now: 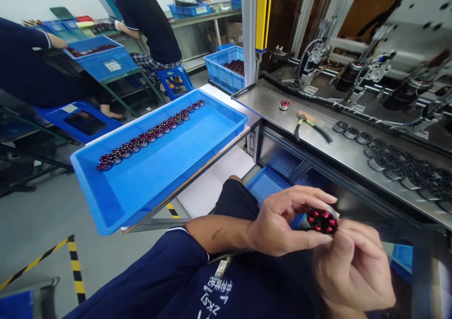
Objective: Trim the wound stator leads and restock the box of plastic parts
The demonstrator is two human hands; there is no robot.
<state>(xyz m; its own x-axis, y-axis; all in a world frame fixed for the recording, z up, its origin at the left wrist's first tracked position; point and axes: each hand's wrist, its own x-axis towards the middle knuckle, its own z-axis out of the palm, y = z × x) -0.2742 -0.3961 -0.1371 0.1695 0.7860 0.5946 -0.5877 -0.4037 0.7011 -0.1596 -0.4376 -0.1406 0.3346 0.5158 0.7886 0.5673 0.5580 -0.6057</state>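
Note:
Between thumb and fingers, my left hand grips a round motor stator with red copper windings and a silver rim. Its wound face is turned toward me. My right hand is closed in a pinch at the stator's lower right edge; whatever lies between those fingertips is hidden. Another red-wound stator stands on the metal worktop. Beside it lie cutting pliers with green and black handles. Farther right, several dark stators without visible red windings sit in rows along the worktop.
A shallow blue tray on the side table holds a line of red-wound stators. Machine fixtures rise behind the worktop. Two co-workers sit at the back left near blue bins. Another blue bin holds dark red parts.

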